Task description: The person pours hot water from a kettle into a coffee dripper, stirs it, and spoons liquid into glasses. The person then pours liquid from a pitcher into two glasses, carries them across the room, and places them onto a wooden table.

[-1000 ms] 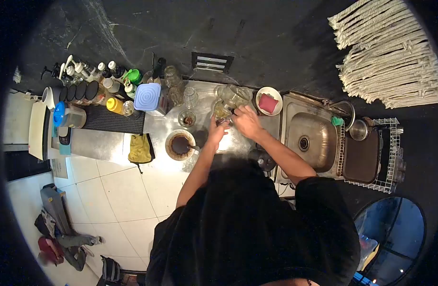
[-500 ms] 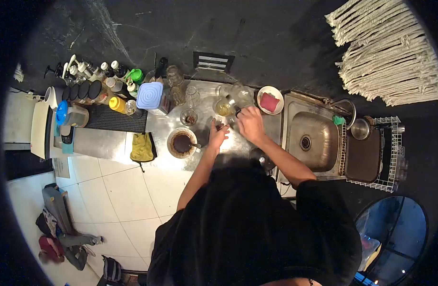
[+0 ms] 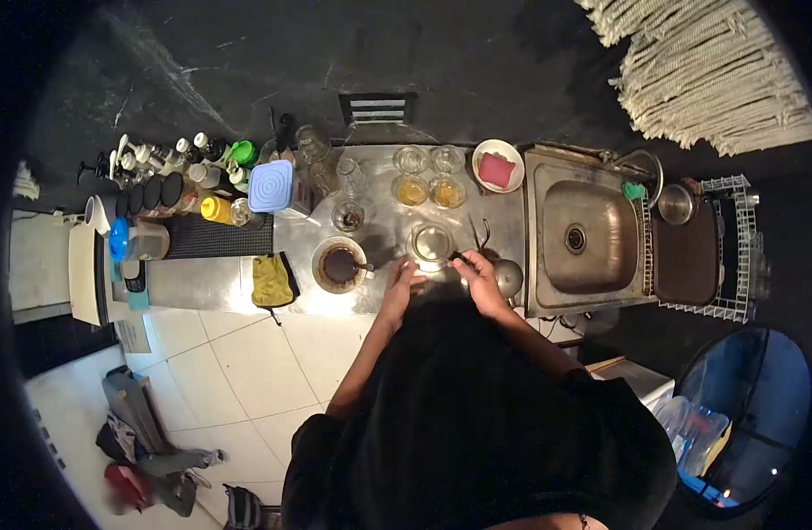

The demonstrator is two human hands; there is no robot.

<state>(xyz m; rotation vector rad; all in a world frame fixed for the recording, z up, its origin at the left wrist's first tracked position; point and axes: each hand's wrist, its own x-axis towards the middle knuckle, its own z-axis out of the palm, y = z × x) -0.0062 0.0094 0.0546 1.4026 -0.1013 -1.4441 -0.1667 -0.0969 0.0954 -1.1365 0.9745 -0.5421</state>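
Right hand: I see, over my remote feed, the right hand closed on the dark handle of a clear, round glass pot. The hold is at one side; a slack grip could let the pot roll or tip.
Left hand: The left hand is at the pot's near left edge, fingers partly bent. I cannot tell whether they touch it; without support there, the handle bears everything.
Glass pot: It is over the middle of the grey steel counter, between the hands. I cannot confirm whether it rests; a hard landing on metal could chip it.
Amber-filled glasses: Two small clear glasses stand just beyond the pot. A far-going swing could topple them and spill.
Silver vessel: A rounded silver metal vessel is just beside the right hand; I rate a knuckle bump likely if the wrist turns right.
White vessel: A round white vessel with dark brown contents is left; a straying forearm could upset it.
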